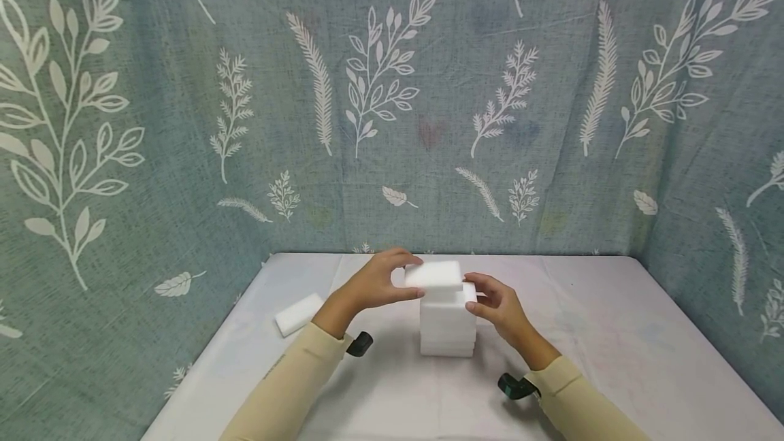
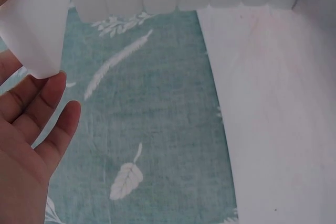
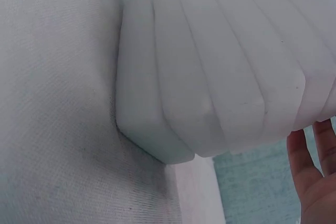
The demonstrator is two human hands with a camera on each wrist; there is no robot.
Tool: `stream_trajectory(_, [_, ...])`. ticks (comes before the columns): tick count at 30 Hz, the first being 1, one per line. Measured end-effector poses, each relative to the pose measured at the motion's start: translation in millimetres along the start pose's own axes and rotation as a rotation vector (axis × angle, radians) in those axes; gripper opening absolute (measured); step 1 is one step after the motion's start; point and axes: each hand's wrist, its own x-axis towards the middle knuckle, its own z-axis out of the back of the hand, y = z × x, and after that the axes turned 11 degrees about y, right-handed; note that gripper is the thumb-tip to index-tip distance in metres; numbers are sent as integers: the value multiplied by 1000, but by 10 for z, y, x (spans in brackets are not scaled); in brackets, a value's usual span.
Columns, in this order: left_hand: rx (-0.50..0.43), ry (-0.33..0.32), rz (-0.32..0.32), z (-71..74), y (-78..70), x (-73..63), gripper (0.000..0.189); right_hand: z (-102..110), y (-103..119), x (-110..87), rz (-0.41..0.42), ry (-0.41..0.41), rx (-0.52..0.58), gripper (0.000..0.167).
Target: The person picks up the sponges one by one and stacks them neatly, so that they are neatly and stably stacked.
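A stack of several white sponges stands upright on the table, its layers slightly uneven in the right wrist view. Over its top, a single white sponge is held by my left hand, thumb on the near side and fingers on the far side. That sponge sits a little left of the stack and overlaps it in the head view. My right hand grips the upper right end of the stack between thumb and fingers. In the right wrist view, fingertips lie against the upper layers.
One more white sponge lies at an angle on the table's left side, beyond the left forearm. The table has a pale cloth over it. Blue-green curtains with white leaf prints surround it at the back and sides.
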Motion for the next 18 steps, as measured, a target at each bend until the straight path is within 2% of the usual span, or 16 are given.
stream_trajectory(14, [-13,28,-53,-38,-82,59,58,-25,36,-10,-23,-12,25,49])
stream_trajectory(18, [0,37,-49,-49,-96,75,59,-17,33,-9,-17,-9,15,51])
